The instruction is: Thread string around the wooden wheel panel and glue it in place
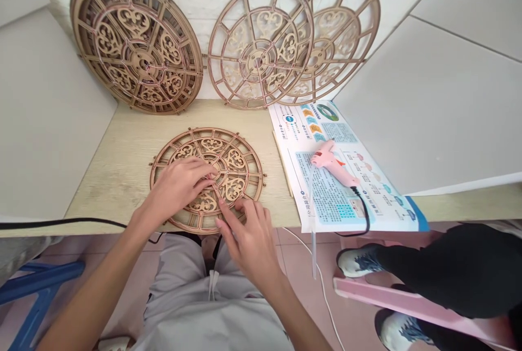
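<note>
A round openwork wooden disc (253, 177) with spokes, rings and heart-shaped scrollwork lies flat on the table before me. My left hand (179, 185) rests over its left half, thumb and fingertips pinched together near the hub. Whatever sits between those fingertips is too small to make out. Over the lower right part of the disc is my right hand (253, 239), its index fingertip touching a spoke and the thumb held apart near the front rim. Nothing shows in its grasp. A pink hot glue gun (334, 163) with a clear glue stick lies to the right.
Against the back wall lean a stack of similar discs (141, 57) and two overlapping discs (259, 60). The glue gun lies on a printed sheet (322, 199). Grey panels (428, 106) flank the table (101, 177). At right, another person's shoes (359, 258) rest by a pink stool (387, 299).
</note>
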`<state>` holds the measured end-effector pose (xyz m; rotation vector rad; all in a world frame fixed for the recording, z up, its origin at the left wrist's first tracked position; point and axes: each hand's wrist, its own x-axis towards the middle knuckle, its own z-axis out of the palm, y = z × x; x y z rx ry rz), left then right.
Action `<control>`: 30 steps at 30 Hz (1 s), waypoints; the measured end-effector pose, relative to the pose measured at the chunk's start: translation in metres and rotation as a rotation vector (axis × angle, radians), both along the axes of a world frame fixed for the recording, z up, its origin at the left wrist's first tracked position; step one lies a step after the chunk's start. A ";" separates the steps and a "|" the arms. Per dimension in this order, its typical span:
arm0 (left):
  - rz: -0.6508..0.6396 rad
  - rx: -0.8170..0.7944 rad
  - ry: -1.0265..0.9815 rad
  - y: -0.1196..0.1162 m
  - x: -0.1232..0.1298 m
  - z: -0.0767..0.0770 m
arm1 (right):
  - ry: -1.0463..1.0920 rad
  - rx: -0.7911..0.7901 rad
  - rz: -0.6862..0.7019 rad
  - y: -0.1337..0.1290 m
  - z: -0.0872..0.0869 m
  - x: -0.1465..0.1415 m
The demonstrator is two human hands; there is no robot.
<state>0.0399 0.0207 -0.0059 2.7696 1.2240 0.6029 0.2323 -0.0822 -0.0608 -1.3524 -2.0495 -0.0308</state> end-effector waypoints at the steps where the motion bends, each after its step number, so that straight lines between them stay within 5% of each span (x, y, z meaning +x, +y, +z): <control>1: -0.002 -0.005 -0.017 0.001 -0.001 -0.001 | -0.003 -0.001 -0.004 0.001 0.002 0.000; 11: 0.014 -0.115 -0.119 0.004 -0.002 -0.009 | 0.095 0.023 0.193 0.015 0.011 -0.002; 17: 0.043 -0.225 -0.132 0.008 -0.003 -0.001 | 0.021 0.005 0.143 0.020 0.007 -0.007; 26: -0.066 -0.085 -0.107 0.016 -0.007 -0.012 | 0.012 0.026 0.131 0.024 0.005 -0.011; 30: -0.026 -0.175 -0.114 0.016 -0.007 -0.008 | 0.039 0.017 0.144 0.024 0.005 -0.011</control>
